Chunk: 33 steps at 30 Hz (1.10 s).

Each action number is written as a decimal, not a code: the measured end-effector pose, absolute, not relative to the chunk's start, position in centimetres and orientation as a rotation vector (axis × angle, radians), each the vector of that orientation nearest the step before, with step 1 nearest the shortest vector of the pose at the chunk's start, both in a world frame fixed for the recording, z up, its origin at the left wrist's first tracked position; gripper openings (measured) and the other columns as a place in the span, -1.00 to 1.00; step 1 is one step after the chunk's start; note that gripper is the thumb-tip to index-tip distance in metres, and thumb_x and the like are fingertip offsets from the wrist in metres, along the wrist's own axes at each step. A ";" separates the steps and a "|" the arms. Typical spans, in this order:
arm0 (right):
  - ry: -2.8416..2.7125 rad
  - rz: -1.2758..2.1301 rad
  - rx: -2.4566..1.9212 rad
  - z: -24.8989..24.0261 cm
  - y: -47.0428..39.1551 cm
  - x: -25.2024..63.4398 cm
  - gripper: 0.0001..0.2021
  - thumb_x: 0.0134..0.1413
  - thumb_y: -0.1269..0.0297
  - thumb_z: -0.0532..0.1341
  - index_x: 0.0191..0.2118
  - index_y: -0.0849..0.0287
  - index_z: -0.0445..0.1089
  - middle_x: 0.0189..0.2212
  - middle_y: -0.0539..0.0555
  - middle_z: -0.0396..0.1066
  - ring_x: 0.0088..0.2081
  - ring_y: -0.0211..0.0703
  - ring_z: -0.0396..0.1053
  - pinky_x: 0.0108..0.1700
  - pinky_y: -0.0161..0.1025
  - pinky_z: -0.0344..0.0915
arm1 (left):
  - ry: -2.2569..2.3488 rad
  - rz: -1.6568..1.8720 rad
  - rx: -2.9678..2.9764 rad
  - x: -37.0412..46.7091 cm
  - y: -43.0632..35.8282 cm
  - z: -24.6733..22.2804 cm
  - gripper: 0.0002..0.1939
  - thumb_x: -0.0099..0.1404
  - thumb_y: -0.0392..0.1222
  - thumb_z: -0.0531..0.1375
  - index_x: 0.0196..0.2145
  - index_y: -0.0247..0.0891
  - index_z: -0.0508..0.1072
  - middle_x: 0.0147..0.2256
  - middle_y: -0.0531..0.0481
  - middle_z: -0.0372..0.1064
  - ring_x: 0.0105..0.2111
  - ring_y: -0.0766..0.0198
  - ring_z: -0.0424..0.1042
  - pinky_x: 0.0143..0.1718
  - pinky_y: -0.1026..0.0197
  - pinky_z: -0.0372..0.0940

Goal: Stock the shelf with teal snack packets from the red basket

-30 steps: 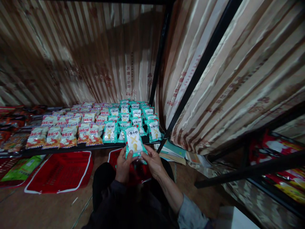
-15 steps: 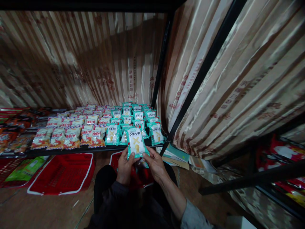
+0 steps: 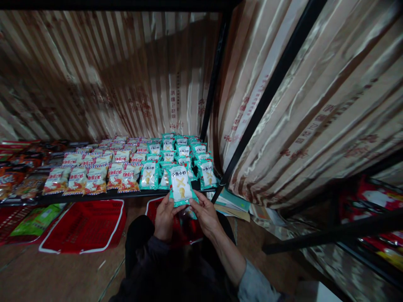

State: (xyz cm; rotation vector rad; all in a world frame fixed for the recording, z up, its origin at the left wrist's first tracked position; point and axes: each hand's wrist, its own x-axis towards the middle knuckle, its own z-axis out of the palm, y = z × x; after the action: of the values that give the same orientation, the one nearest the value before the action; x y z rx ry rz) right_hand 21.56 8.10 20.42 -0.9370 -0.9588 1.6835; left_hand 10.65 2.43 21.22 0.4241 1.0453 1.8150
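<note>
Between both hands I hold a teal and white snack bag (image 3: 180, 182), its printed face turned up toward me. My left hand (image 3: 164, 218) grips its lower left corner, and my right hand (image 3: 204, 213) pinches the lower right, thumbs on the front. Just behind it, rows of matching teal snack bags (image 3: 149, 175) stand on a low black shelf (image 3: 126, 195). A red basket (image 3: 151, 206) with something teal inside sits below my hands, mostly hidden by them.
Left of the teal bags are white and red snack bags (image 3: 96, 179), then darker orange packets (image 3: 30, 184). Another red basket (image 3: 83, 226) rests on the floor. Black posts (image 3: 267, 102) and striped curtains (image 3: 315, 126) rise at right, with papers (image 3: 233, 203) at their foot.
The held bag and both hands have stayed nearly in place, the bag tilting very slightly. The whole view has shifted a little.
</note>
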 end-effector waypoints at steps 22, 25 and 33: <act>-0.940 1.694 -0.931 20.9 7.7 21.5 -0.50 -0.39 0.15 0.42 -0.18 0.12 0.45 -0.23 0.06 0.47 -0.31 -0.19 0.38 -0.33 -0.28 0.33 | 1.119 1.792 0.466 10.7 2.6 21.6 -0.34 0.01 0.07 0.26 0.00 -0.39 0.34 -0.06 -0.27 0.38 -0.15 0.02 0.44 -0.22 0.10 0.42; -0.943 1.691 -0.918 20.9 7.7 21.4 -0.52 -0.39 0.16 0.43 -0.20 0.12 0.45 -0.23 0.05 0.46 -0.30 -0.18 0.38 -0.32 -0.27 0.33 | 1.128 1.804 0.476 10.7 2.7 21.7 -0.33 -0.01 0.08 0.27 -0.02 -0.40 0.35 -0.08 -0.27 0.39 -0.17 0.03 0.45 -0.24 0.10 0.43; -0.899 1.707 -0.918 20.6 7.8 21.4 -0.53 -0.40 0.20 0.43 -0.20 0.09 0.45 -0.32 -0.01 0.47 -0.37 -0.27 0.36 -0.37 -0.33 0.27 | 1.161 1.808 0.478 10.6 2.7 21.2 -0.37 -0.01 0.05 0.28 -0.06 -0.43 0.37 -0.12 -0.28 0.41 -0.22 0.06 0.46 -0.29 0.11 0.43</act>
State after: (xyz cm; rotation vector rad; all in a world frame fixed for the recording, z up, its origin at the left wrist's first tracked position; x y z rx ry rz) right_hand 21.44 7.81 20.57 -0.9178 -0.8991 1.7073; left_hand 10.63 2.67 21.23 0.4776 1.1607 1.8079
